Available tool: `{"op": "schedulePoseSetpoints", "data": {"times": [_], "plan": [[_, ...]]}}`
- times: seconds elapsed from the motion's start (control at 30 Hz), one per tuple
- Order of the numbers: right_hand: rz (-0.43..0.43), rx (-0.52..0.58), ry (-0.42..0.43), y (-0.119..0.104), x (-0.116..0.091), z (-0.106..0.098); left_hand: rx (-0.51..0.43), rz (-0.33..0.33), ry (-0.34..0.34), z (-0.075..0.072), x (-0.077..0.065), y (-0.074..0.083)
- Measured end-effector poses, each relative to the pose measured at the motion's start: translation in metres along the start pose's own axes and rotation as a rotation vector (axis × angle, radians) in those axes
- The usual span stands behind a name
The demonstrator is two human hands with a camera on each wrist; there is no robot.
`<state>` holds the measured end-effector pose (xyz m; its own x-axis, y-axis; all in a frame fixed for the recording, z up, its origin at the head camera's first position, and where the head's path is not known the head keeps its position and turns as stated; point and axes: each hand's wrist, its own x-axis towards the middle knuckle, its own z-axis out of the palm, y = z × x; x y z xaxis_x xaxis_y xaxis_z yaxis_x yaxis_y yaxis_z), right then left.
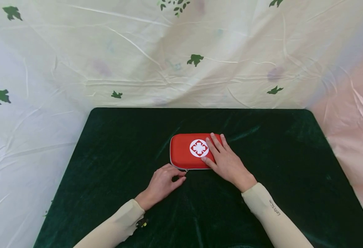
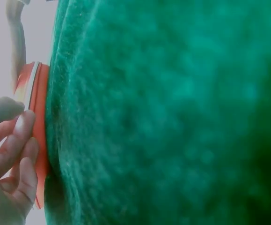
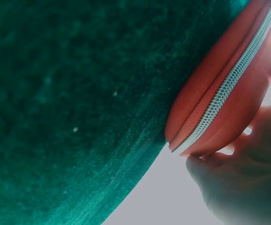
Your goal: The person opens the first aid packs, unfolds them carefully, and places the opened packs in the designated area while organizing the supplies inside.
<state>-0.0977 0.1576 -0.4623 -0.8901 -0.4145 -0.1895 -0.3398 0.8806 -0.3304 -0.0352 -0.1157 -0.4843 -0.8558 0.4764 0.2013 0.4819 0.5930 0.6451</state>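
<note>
Nearest, we find dark script (image 1: 275,207) on the right sleeve (image 1: 263,199), too small for us to read surely. Next, the left hand (image 1: 162,182) pinches the zip pull (image 1: 186,171) between thumb and finger, while the right hand (image 1: 230,167) rests, fingers spread, on the case (image 1: 180,152), mid-cloth (image 1: 122,148). Only the head view gives us its label (image 1: 199,148), a white cross in a round badge; only the right wrist view shows us meshed teeth (image 3: 219,98). Beyond hangs a leaf-patterned drape (image 1: 231,38).
</note>
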Motion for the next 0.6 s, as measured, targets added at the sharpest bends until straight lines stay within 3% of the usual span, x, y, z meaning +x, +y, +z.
{"op": "schedulePoseSetpoints", "data": {"times": [0.47, 0.6], "plan": [[-0.005, 0.008, 0.006, 0.0001, -0.0008, -0.0001, 0.044, 0.023, 0.042, 0.0080, 0.0032, 0.0082], [-0.010, 0.011, 0.014, 0.0001, -0.0011, -0.0001, 0.066, 0.022, 0.025, 0.0057, 0.0033, 0.0080]]}}
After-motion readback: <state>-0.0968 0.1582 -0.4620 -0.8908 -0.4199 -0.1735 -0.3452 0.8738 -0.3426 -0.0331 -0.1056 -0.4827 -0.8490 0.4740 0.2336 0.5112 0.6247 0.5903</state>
